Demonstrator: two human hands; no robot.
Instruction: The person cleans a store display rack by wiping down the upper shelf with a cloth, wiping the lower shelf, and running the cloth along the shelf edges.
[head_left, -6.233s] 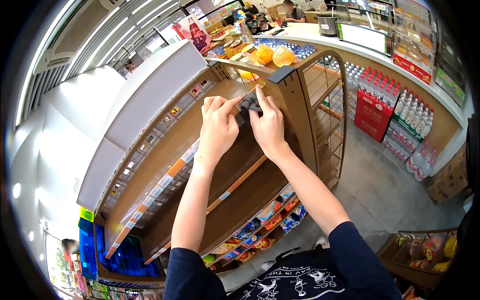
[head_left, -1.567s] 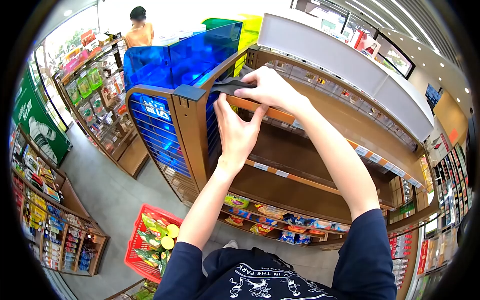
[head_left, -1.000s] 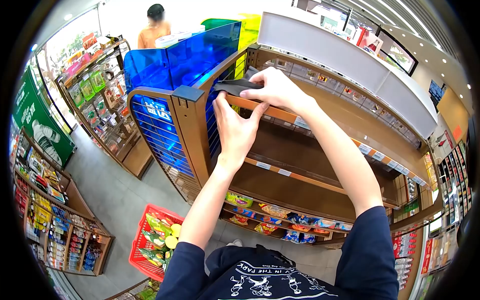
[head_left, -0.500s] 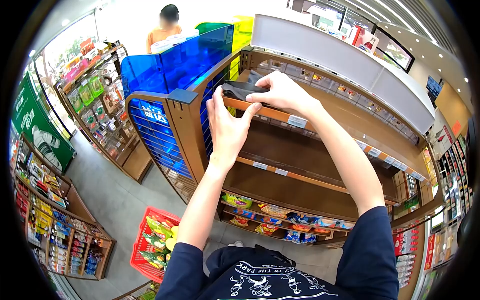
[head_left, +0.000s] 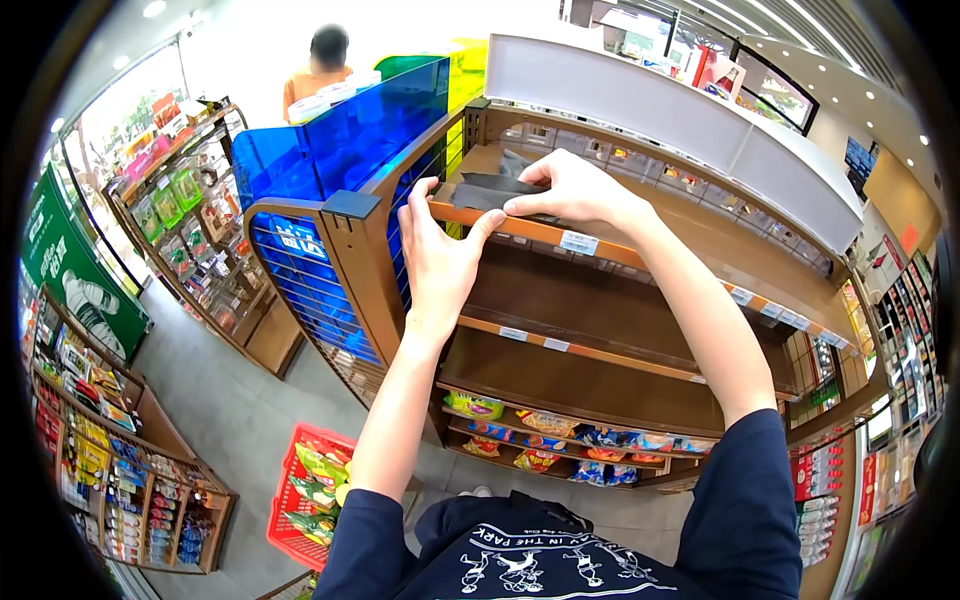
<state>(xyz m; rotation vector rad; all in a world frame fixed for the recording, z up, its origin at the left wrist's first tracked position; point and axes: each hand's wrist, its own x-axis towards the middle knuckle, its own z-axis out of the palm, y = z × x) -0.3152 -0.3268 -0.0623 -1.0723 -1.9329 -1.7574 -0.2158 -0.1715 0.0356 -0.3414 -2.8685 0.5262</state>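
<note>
A dark grey cloth point(head_left: 495, 188) lies bunched at the left end of the upper brown shelf point(head_left: 640, 215), along its front edge. My right hand point(head_left: 575, 190) is closed on the cloth, thumb and fingers pinching its right part. At the shelf's left front corner is my left hand point(head_left: 440, 250), its thumb spread away from the fingers. That thumb rests by the orange front strip point(head_left: 525, 228), and the fingertips are near the cloth's left side. A price label point(head_left: 579, 242) sits on the strip, just right of my hands.
Blue translucent panels point(head_left: 350, 130) and a wire side rack point(head_left: 315, 275) stand left of the shelf. Snack bags point(head_left: 535, 460) fill the lowest shelves. A red basket point(head_left: 285, 505) with packaged goods is on the floor. Someone in orange point(head_left: 318, 75) is beyond the panels.
My view has shifted slightly. The cloth lies flatter and more spread over the shelf corner. My left fingers have moved a little off it, while my right hand still pinches it.
</note>
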